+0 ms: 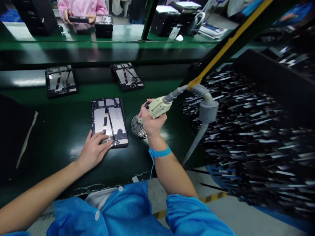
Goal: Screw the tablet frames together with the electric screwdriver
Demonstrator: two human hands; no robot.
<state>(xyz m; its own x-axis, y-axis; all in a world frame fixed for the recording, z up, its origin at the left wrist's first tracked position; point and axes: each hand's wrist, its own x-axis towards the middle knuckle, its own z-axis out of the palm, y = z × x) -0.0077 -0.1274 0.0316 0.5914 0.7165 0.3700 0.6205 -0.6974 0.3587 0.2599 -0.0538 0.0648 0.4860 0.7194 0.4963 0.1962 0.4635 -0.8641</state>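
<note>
Blue smock sleeves (137,213) sit closest to the lens, both bare forearms reaching out over the dark green bench (61,131). I see my left hand (94,149) lying open and flat, fingers spread on the lower left corner of an opened tablet chassis (109,121), pinning it to the bench. Chassis lies face down, back off: black frame, two big silvery plates inside split by a dark strip, a thin cable running diagonally, small dark parts along the top edge and at the lower right. My right hand (151,121) is closed around a cream electric screwdriver (158,106), tip pointing down over a round perforated screw dish (138,127) just right of the chassis; tip contact too small to tell. Blue wrist strap (159,152) on the right wrist. Grey hose (205,109) and yellow cable (231,41) run off the tool. Two more opened chassis (60,81) (127,76) lie farther back. Blurred rack of metal parts (246,131) to the right. Across the bench, a person in pink (82,8) holds a dark device (78,19).
</note>
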